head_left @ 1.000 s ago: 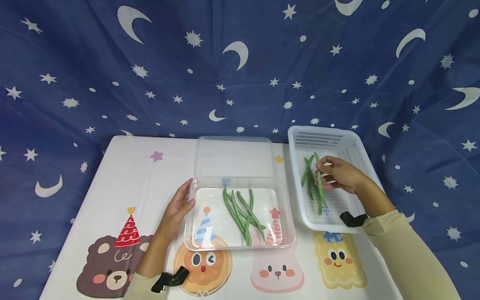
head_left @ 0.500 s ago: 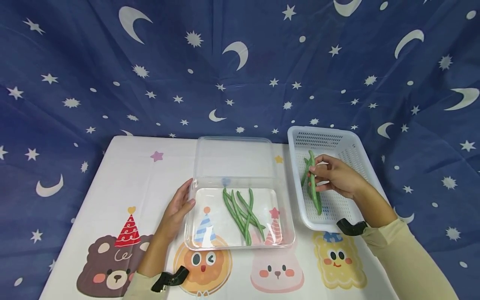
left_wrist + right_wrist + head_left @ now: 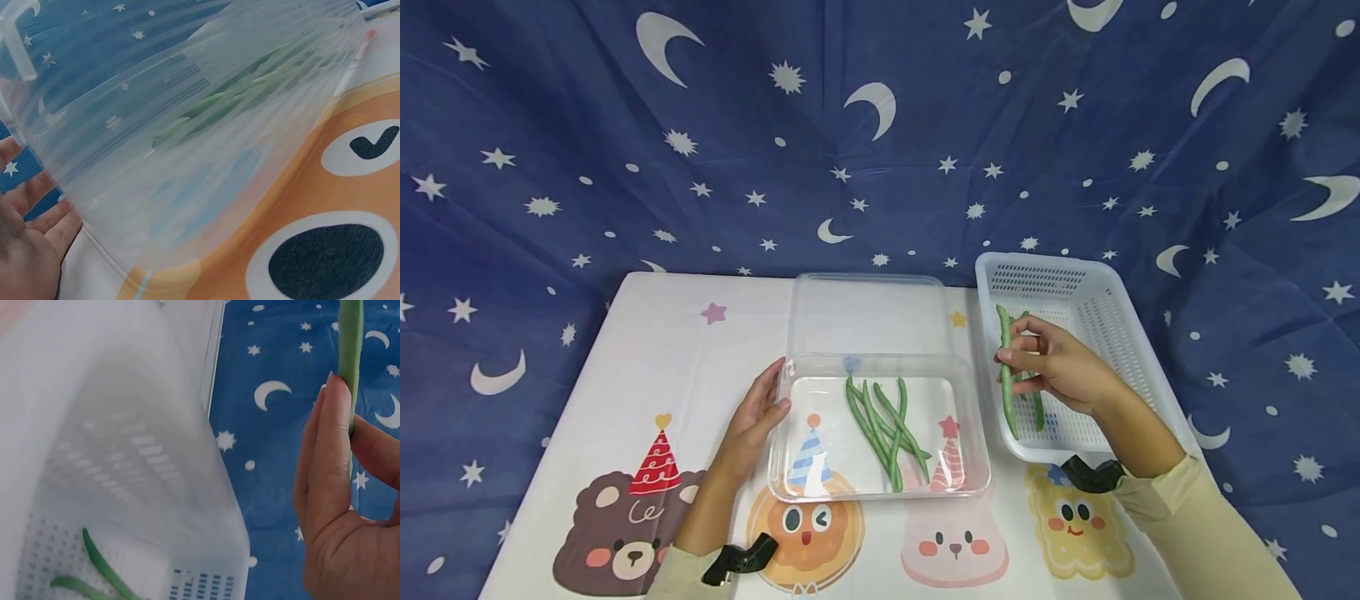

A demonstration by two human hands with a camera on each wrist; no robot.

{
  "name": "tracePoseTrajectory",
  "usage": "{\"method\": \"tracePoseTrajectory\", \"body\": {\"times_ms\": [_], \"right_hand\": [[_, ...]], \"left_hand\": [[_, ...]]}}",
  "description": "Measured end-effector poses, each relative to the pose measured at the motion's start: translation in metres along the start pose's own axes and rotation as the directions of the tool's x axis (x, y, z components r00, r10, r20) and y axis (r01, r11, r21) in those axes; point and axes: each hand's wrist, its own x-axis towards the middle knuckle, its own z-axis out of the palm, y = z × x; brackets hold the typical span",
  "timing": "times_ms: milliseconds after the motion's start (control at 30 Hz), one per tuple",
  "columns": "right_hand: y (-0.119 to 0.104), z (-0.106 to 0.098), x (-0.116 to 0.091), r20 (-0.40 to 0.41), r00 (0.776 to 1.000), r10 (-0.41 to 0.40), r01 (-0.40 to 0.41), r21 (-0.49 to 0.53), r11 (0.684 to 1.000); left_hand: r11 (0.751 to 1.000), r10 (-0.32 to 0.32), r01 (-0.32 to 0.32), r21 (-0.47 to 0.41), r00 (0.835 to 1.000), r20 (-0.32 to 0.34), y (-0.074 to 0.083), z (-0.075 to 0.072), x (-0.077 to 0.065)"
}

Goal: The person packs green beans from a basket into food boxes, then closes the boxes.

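Note:
In the head view my right hand (image 3: 1052, 362) pinches a green bean (image 3: 1008, 410) between thumb and fingertips, over the left side of a white perforated basket (image 3: 1028, 452). The bean stands nearly lengthwise; its upper part also shows in the right wrist view. Other green beans (image 3: 1039, 412) lie in the basket, partly hidden by the hand. My left hand (image 3: 752, 425) rests against the left side of a clear plastic container (image 3: 880, 497), thumb and fingertips touching its edge. Inside lie several green beans (image 3: 896, 475), crossed over each other. The left wrist view shows the left fingers (image 3: 61, 234) fairly straight.
A clear rectangular lid or tray (image 3: 868, 278) lies directly behind the container. Cartoon figures are printed on the white table cover (image 3: 677, 358). A dark blue curtain (image 3: 925, 217) with moons and stars hangs along the back.
My right hand has moved left across the basket with the bean, toward its left wall. The left hand and the clear container have stayed in place.

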Motion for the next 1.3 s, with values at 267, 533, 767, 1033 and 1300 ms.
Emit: {"method": "tracePoseTrajectory", "body": {"times_ms": [267, 533, 767, 1033, 1300], "right_hand": [[0.000, 0.017, -0.001, 0.036, 0.999, -0.016, 0.014, 0.056, 0.998], [-0.003, 0.032, -0.004, 0.099, 0.993, -0.061, 0.050, 0.108, 0.993], [-0.007, 0.047, -0.005, 0.117, 0.991, -0.057, 0.043, 0.114, 0.993], [-0.009, 0.062, -0.005, 0.140, 0.988, -0.061, 0.047, 0.102, 0.994], [-0.012, 0.076, -0.003, 0.172, 0.983, -0.059, 0.044, 0.087, 0.995]], "left_hand": [[1.000, 0.007, -0.007, 0.003, 1.000, 0.006, 0.000, 0.000, 0.000], [1.000, 0.006, -0.006, -0.006, 1.000, 0.005, 0.001, -0.001, 0.000], [1.000, 0.003, -0.003, -0.005, 1.000, 0.014, 0.001, 0.000, 0.000], [1.000, 0.011, -0.011, -0.004, 1.000, 0.001, 0.002, -0.001, 0.000], [1.000, 0.016, -0.016, 0.003, 1.000, -0.001, 0.001, -0.001, 0.000]]}}
